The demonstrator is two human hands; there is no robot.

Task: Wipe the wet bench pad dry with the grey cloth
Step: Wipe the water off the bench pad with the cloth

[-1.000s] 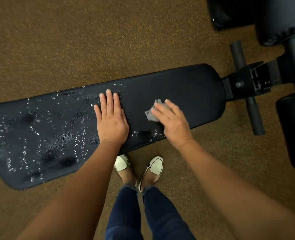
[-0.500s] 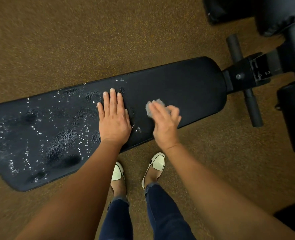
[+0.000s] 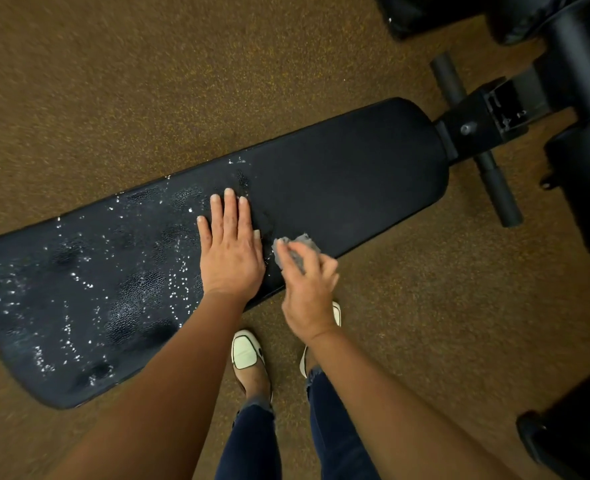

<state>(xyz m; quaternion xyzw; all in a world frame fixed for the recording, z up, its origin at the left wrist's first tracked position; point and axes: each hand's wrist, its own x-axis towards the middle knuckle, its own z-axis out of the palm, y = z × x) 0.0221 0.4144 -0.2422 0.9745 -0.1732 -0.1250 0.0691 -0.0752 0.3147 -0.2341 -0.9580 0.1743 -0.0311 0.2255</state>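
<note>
A single head-worn wide-angle view looks steeply down, close over the long black padded counter [image 3: 338, 188], which runs diagonally across the frame above speckled brown carpet floor [image 3: 148, 81].

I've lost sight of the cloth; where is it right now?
In the head view, the cloth is bunched in the right hand at the pad's near edge, just right of the flat left hand.

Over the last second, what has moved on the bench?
The right hand dragged the grey cloth leftward along the bench pad, toward the left hand, clearing droplets near the front edge. The left hand stayed flat; the pad's left half remains wet.
</note>
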